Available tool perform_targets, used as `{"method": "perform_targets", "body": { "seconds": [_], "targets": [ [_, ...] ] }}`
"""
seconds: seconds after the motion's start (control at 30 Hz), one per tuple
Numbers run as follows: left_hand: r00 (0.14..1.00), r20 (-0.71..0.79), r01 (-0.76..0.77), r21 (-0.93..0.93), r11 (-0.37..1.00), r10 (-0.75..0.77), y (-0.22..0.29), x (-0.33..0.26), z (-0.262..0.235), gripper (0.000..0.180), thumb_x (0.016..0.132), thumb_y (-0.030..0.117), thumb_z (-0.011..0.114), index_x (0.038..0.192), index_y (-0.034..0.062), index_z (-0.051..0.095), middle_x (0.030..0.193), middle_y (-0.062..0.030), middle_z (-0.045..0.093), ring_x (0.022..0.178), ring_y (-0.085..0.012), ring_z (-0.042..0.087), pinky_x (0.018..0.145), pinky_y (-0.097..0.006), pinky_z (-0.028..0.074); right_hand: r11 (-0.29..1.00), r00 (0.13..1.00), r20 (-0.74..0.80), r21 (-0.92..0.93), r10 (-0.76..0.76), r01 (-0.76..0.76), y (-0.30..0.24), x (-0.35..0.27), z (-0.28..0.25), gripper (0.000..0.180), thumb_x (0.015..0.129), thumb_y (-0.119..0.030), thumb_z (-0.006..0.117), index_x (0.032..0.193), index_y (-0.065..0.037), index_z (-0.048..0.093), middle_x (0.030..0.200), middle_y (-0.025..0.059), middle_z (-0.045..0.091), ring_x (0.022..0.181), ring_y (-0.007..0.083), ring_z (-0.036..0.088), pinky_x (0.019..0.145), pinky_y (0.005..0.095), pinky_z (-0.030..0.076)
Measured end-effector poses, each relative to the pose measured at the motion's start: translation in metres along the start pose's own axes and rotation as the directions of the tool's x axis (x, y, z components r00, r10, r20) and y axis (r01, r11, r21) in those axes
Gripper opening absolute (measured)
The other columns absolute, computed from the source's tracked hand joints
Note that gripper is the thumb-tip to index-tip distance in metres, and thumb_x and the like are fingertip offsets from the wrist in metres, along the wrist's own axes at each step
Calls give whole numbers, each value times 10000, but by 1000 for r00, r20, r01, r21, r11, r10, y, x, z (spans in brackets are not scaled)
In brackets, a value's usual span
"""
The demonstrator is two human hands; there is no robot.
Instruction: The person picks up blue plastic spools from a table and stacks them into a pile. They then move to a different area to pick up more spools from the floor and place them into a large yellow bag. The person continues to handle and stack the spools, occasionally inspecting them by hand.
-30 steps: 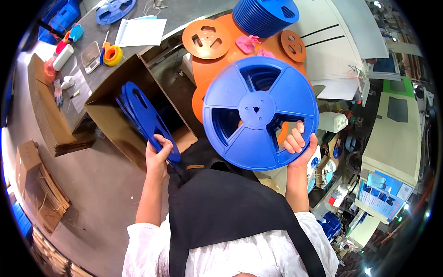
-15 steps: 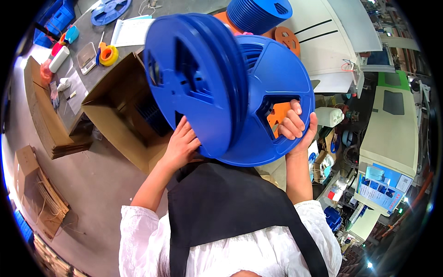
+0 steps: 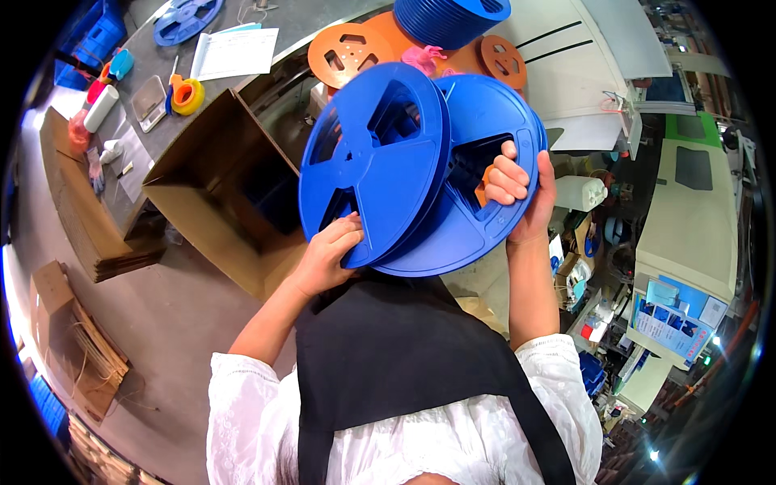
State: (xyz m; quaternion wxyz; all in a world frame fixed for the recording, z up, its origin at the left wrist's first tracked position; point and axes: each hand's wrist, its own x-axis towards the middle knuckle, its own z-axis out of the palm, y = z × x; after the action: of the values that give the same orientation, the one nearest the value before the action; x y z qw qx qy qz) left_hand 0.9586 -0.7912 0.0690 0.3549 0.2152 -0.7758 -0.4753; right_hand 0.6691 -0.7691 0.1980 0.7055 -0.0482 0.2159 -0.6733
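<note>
Two blue plastic reel bodies are up in front of my apron. My left hand [image 3: 330,255] grips the nearer blue reel [image 3: 396,194] at its lower edge, fingers in a cutout. Behind it and to the right, partly covered, is another blue reel [image 3: 453,238]. My right hand [image 3: 524,194] is wrapped round its rim, fingers through the wide cutout. The two reels overlap; whether they touch I cannot tell. An open cardboard box [image 3: 194,214] stands to the left of the reels, with dark blue shapes inside.
Beyond the reels are a stack of blue reels [image 3: 440,31], an orange reel [image 3: 373,52], another orange reel [image 3: 503,74] and a crumpled pink thing [image 3: 422,58]. Yellow tape [image 3: 187,99] and papers [image 3: 242,55] lie on the grey table. Flattened cardboard [image 3: 73,210] leans at left.
The left-hand reels have come down and tilted, with their flat face now turned toward me. The right-hand reel has shifted slightly, and the orange reel behind has come into view.
</note>
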Motion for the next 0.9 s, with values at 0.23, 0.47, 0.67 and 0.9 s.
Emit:
{"method": "perform_targets", "body": {
  "seconds": [0.23, 0.47, 0.67, 0.9],
  "targets": [
    [721, 54, 298, -924, 239, -691, 7, -8, -37, 360, 816, 99, 614, 1136, -53, 547, 1005, -178, 655, 981, -286, 634, 888, -408, 511, 894, 897, -434, -430, -84, -124, 18, 4, -19, 320, 913, -278, 583, 1091, -15, 546, 862, 108, 631, 732, 224, 621, 664, 364, 525],
    [642, -10, -112, -990, -80, -767, -40, -79, -51, 414, 769, 143, 676, 1148, 42, 542, 974, -92, 646, 909, -236, 638, 838, -375, 535, 811, 787, -563, -568, -253, -145, 20, -30, -44, 283, 875, -192, 620, 1104, -40, 555, 809, 109, 647, 585, 145, 598, 525, 297, 513],
    [651, -149, -240, -971, -15, -744, -47, -107, -59, 403, 788, 148, 661, 1162, 67, 533, 994, -61, 649, 954, -224, 637, 825, -374, 523, 823, 794, -573, -539, -203, -179, 21, -38, -48, 326, 872, -183, 629, 1146, -27, 547, 912, 102, 644, 721, 171, 634, 612, 306, 547],
    [593, -199, -241, -968, 63, -780, -32, -107, -67, 451, 760, 185, 694, 1164, 74, 528, 987, -54, 625, 922, -213, 610, 857, -376, 499, 774, 811, -534, -609, -237, -175, 29, -37, -43, 326, 878, -183, 622, 1143, -18, 529, 905, 72, 615, 764, 175, 628, 698, 342, 549]
  ]
}}
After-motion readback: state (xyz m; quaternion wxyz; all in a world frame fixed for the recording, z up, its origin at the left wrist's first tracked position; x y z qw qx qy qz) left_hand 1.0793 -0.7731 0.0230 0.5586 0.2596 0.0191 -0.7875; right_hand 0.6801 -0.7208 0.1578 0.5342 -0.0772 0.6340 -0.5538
